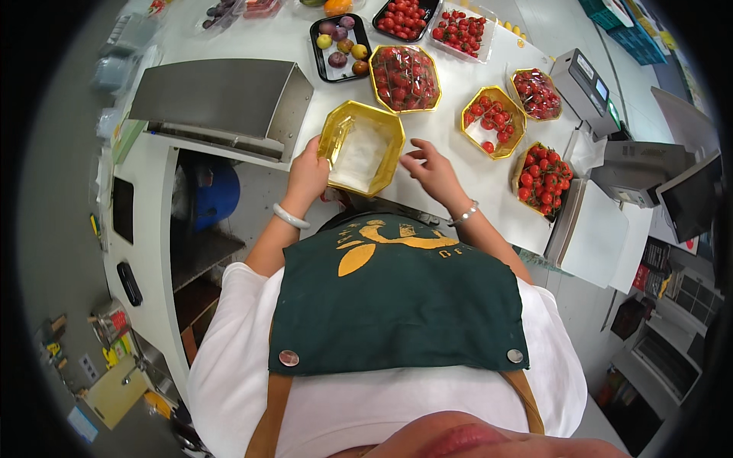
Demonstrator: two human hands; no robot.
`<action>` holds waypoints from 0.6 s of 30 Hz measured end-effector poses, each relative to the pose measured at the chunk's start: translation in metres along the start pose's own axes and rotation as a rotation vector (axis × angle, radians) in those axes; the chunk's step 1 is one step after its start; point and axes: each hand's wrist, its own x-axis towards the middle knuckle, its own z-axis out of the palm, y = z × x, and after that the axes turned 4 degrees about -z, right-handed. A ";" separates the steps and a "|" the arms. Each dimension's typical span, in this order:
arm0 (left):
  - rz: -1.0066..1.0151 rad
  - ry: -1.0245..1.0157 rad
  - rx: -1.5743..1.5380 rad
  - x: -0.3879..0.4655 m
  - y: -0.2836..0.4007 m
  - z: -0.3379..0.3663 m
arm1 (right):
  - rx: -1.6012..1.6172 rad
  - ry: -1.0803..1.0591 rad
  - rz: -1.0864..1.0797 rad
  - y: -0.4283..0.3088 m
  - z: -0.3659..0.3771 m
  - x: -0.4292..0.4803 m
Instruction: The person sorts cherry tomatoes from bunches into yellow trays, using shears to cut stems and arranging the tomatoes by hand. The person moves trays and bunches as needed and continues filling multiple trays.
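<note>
My left hand (309, 172) grips the left rim of a gold octagonal plastic tray (362, 150) that holds only a white liner. Just off that tray's right side, my right hand (428, 167) has its fingers apart and holds nothing. Behind the tray sits a gold tray of cherry tomatoes under clear film (405, 78). To the right, a partly filled gold tray holds vine cherry tomatoes (497, 117), next to a wrapped one (536, 93). A heaped tray of cherry tomatoes (544, 178) stands nearer the right edge.
A metal-covered film wrapper (212, 103) stands at left on the white counter (452, 189). Behind are a black tray of plums (342, 48) and tomato trays (462, 31). At right are a label printer or scale (584, 86), a flat plate (595, 240) and a monitor (690, 194).
</note>
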 end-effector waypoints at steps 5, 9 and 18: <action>0.047 -0.148 -0.414 0.003 0.022 -0.029 | 0.078 0.113 0.044 -0.031 0.047 0.005; -0.214 -0.541 -0.626 -0.004 0.032 -0.048 | 0.211 0.364 0.010 -0.038 0.058 -0.004; -0.142 -0.717 -0.684 0.013 0.040 -0.034 | 0.588 0.543 0.043 -0.069 0.034 -0.042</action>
